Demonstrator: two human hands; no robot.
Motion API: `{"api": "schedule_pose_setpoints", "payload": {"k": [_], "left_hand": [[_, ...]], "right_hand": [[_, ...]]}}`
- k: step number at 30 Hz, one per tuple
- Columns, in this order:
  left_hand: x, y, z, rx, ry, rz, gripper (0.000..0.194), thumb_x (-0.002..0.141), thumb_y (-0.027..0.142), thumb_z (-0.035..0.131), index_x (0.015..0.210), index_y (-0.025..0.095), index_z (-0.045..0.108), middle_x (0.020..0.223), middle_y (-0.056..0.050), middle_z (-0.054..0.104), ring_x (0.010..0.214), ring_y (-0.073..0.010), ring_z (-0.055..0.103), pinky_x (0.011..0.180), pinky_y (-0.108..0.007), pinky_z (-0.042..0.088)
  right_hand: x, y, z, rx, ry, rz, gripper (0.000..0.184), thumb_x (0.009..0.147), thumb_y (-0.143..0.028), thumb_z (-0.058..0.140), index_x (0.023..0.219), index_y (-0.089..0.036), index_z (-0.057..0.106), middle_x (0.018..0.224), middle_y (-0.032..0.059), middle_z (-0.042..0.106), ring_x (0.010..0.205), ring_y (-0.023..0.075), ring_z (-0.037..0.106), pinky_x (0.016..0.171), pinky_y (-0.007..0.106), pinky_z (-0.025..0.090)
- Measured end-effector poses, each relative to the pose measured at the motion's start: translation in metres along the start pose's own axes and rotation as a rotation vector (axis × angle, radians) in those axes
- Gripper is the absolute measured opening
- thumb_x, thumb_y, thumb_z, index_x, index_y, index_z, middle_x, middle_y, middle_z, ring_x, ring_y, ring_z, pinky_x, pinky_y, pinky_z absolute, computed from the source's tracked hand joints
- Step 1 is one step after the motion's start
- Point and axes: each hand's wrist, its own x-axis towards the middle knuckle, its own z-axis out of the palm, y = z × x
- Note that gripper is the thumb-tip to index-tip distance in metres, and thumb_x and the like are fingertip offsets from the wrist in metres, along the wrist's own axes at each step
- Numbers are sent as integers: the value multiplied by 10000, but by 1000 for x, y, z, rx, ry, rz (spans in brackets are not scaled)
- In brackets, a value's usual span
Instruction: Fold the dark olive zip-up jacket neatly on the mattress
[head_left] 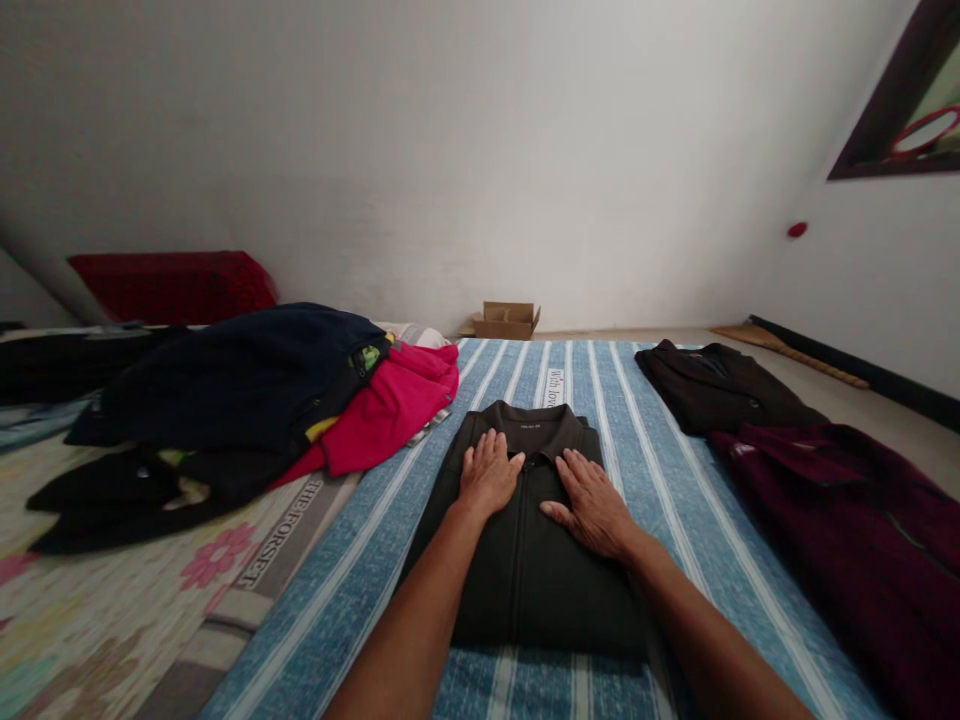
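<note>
A folded dark olive zip jacket (pixel 525 570) lies collar-up on a blue striped sheet (pixel 352 580) in front of me. My left hand (pixel 489 472) rests flat on its upper left chest, fingers stretched toward the collar. My right hand (pixel 592 503) lies flat on the upper right chest, fingers spread, just right of the zip. Both palms press on the fabric and hold nothing.
A heap of navy, black and pink clothes (pixel 247 400) sits at the left. A folded dark brown garment (pixel 720 385) and a maroon garment (pixel 847 530) lie at the right. A red cushion (pixel 172 285) and a small cardboard box (pixel 507 320) stand by the far wall.
</note>
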Motion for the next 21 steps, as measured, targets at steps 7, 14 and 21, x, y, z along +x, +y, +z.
{"api": "schedule_pose_setpoints", "payload": {"k": [7,14,21], "left_hand": [[-19,-15,-9,24,68,77,502,942,342,249,1346,77,386,1428,-169,383,1348,-245,298,1073,-441,248],[-37,-14,-5,11,118,100,466,893,274,404,1342,149,394,1445,-153,362,1358,-262,273,1072,-478,239],[-27,7,-13,-44,169,187,294,780,136,557,1071,165,582,1446,-148,351,1374,-268,234,1084,-435,248]], "right_hand": [[-3,-1,0,2,11,10,832,870,-688,230,1421,-71,314,1482,178,246,1373,314,190,1098,463,178],[-3,1,5,14,54,13,803,876,-676,241,1411,-86,340,1473,173,275,1369,299,213,1094,471,192],[-3,3,9,6,75,14,783,880,-666,254,1408,-96,350,1472,167,279,1365,296,226,1090,470,205]]}}
